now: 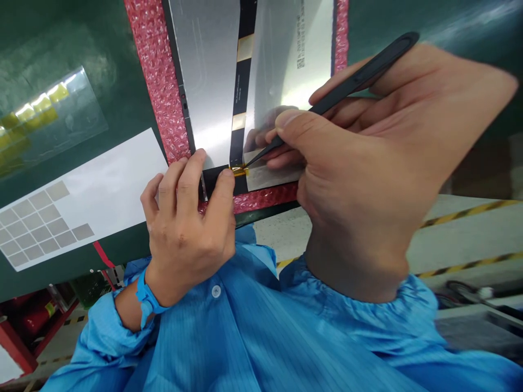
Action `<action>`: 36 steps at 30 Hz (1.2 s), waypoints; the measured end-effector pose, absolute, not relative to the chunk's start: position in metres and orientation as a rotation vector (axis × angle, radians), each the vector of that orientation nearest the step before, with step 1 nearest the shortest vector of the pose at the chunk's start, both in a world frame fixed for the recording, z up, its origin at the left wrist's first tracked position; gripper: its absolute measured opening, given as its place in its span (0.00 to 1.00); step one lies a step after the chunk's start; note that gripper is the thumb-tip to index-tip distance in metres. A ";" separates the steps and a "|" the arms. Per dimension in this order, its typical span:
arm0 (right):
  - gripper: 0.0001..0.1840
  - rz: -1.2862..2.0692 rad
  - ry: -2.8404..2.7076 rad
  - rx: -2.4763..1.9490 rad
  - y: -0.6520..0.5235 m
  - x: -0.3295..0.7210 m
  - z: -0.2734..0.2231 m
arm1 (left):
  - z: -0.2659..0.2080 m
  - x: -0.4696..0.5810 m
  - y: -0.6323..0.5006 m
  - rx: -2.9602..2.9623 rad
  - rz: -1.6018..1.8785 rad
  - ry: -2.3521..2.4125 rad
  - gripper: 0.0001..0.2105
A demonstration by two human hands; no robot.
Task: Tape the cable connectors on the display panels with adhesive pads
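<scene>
A silver display panel (212, 76) lies with its back up, crossed by a black flex cable (238, 90). Where the cable meets the panel's near edge sits a small strip of yellow tape (240, 171). My right hand (359, 141) is closed around black tweezers (343, 81), their tip touching or just over the tape. My left hand (188, 212) rests at the panel's near left corner, thumb beside the tape and fingers apart on the edge. The undersides of its fingertips are hidden.
Pink bubble wrap (153, 71) lies under the panel on a green work surface (118, 32). To the left are a white sheet with grey square stickers (118, 174) and a clear sheet with yellow tape pieces (81, 103). Black-and-yellow floor stripes (469, 212) show at right.
</scene>
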State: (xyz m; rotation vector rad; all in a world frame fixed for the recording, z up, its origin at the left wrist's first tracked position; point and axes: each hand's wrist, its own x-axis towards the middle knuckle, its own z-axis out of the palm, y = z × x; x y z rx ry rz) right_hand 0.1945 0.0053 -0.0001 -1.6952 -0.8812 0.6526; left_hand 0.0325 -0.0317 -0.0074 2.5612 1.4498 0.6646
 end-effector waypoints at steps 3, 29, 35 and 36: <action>0.14 0.649 -0.881 -1.702 0.005 0.194 0.000 | -0.008 0.033 -0.032 2.547 0.655 1.463 0.15; 0.12 0.737 -0.772 -1.547 0.005 0.202 -0.010 | -0.007 0.031 -0.031 2.642 0.512 1.456 0.20; 0.10 0.765 -0.702 -1.541 0.009 0.201 -0.009 | -0.006 0.033 -0.029 2.633 0.371 1.424 0.25; 0.10 0.749 -0.694 -1.551 0.010 0.201 -0.010 | -0.006 0.033 -0.030 2.612 0.377 1.417 0.26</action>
